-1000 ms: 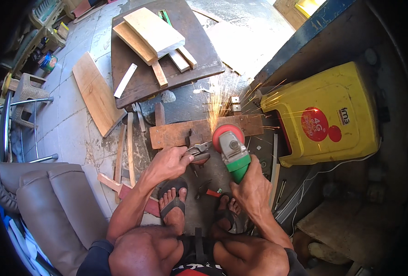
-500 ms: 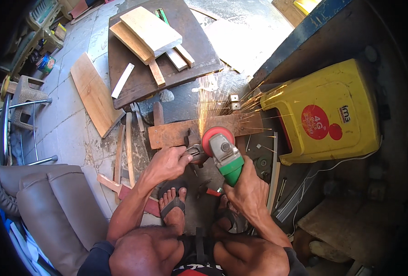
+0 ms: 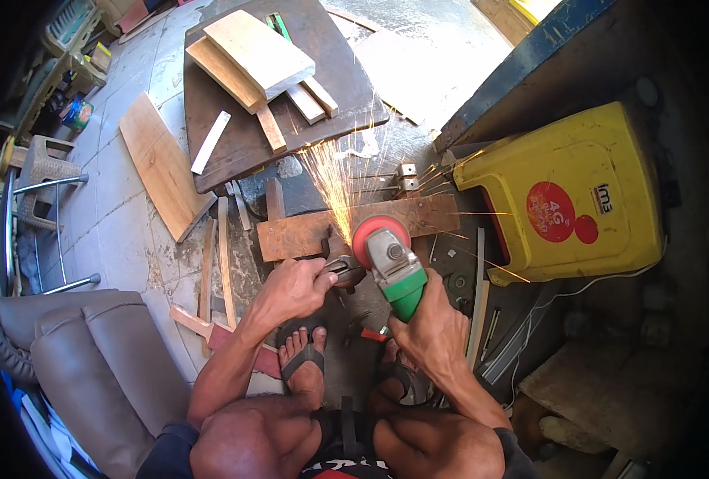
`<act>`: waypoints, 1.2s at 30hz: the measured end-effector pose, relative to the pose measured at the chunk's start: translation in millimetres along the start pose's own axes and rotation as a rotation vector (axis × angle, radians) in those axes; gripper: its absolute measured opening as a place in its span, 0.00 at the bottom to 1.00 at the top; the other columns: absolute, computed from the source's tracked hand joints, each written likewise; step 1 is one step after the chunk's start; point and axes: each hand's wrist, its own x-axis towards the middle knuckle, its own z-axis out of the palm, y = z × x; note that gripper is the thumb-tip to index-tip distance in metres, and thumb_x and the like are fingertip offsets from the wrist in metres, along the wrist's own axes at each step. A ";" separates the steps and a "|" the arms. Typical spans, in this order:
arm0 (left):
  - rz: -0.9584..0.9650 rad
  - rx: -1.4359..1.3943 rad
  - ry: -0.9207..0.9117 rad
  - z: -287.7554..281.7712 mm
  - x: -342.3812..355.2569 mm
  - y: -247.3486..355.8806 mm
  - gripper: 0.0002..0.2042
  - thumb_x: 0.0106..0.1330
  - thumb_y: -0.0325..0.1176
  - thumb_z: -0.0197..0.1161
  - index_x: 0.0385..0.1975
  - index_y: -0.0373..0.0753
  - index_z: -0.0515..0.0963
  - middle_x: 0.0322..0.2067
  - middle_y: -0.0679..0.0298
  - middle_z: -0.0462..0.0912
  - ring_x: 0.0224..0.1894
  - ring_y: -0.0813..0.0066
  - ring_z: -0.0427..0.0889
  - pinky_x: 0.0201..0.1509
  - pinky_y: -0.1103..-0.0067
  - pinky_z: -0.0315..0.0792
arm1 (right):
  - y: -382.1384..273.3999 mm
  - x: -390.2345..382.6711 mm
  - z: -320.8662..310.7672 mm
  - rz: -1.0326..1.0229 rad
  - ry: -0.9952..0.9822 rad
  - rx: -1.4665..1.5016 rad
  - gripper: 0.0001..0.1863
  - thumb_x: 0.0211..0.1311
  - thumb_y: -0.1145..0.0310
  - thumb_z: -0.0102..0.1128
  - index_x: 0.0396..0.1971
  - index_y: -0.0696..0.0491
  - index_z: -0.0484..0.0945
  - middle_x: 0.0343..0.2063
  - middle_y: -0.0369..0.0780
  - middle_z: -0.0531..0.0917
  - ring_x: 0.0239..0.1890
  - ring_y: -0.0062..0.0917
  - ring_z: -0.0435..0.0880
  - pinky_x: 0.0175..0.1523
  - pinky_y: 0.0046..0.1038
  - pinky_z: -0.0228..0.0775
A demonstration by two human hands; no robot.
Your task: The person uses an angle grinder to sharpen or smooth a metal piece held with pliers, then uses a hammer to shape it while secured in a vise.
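Note:
My right hand (image 3: 433, 323) is wrapped round the green body of an angle grinder (image 3: 402, 279). Its red disc (image 3: 380, 236) throws a dense fan of orange sparks (image 3: 326, 188) away from me, with thinner streaks to the right. Closed round a grey metal tool that looks like pliers (image 3: 340, 270), my left hand (image 3: 297, 289) sits just left of the disc. The tool's end is close against the disc's left edge; the exact contact spot and whatever its jaws hold cannot be made out. Beyond the disc lies a worn wooden plank (image 3: 299, 231).
A low dark table (image 3: 322, 48) carries stacked boards (image 3: 263, 52). To the right lies a yellow plastic stool (image 3: 610, 184), with a white cable (image 3: 546, 299) near it. A brown cushioned seat (image 3: 111, 375) stands left. Wood strips (image 3: 225, 263) and a red-handled tool (image 3: 373, 332) lie near my sandalled feet.
The main spark fan has swung left and spreads over the plank toward the table. The grinder has shifted slightly right, and my left hand and its tool have moved slightly.

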 end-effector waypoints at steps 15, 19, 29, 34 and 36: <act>-0.008 0.013 0.000 -1.8 -0.4 0.0 0.16 0.71 0.41 0.61 0.35 0.30 0.82 0.28 0.36 0.83 0.37 0.32 0.84 0.44 0.51 0.75 | 27.6 10.0 -3.6 0.105 0.094 0.044 0.42 0.53 0.64 0.73 0.65 0.60 0.61 0.51 0.62 0.82 0.45 0.62 0.85 0.51 0.55 0.77; 0.029 0.021 0.014 -0.3 1.2 1.4 0.16 0.72 0.41 0.61 0.34 0.30 0.81 0.28 0.37 0.82 0.36 0.34 0.83 0.42 0.52 0.74 | 33.4 13.4 -7.3 0.126 0.157 0.037 0.40 0.54 0.64 0.71 0.64 0.59 0.62 0.49 0.61 0.83 0.45 0.62 0.85 0.50 0.55 0.77; 0.016 0.031 0.004 0.6 1.2 -1.6 0.16 0.72 0.41 0.60 0.35 0.31 0.82 0.29 0.38 0.83 0.37 0.33 0.83 0.43 0.52 0.74 | 5.7 -3.2 -0.3 -0.082 -0.009 0.027 0.49 0.49 0.62 0.79 0.68 0.62 0.60 0.48 0.58 0.81 0.43 0.59 0.86 0.46 0.55 0.78; 0.026 0.007 0.007 -0.5 0.8 -0.1 0.16 0.72 0.41 0.60 0.35 0.31 0.82 0.29 0.37 0.83 0.37 0.32 0.83 0.44 0.50 0.75 | 1.8 -1.3 -0.7 -0.019 0.000 0.019 0.44 0.50 0.63 0.74 0.66 0.59 0.62 0.49 0.59 0.83 0.44 0.61 0.86 0.49 0.55 0.78; 0.022 0.024 0.011 0.1 1.5 -2.6 0.16 0.72 0.41 0.60 0.35 0.31 0.81 0.29 0.37 0.83 0.37 0.32 0.83 0.44 0.50 0.75 | 2.9 -0.7 -1.6 -0.005 0.018 0.021 0.43 0.51 0.63 0.73 0.66 0.59 0.62 0.49 0.60 0.83 0.44 0.61 0.85 0.50 0.55 0.77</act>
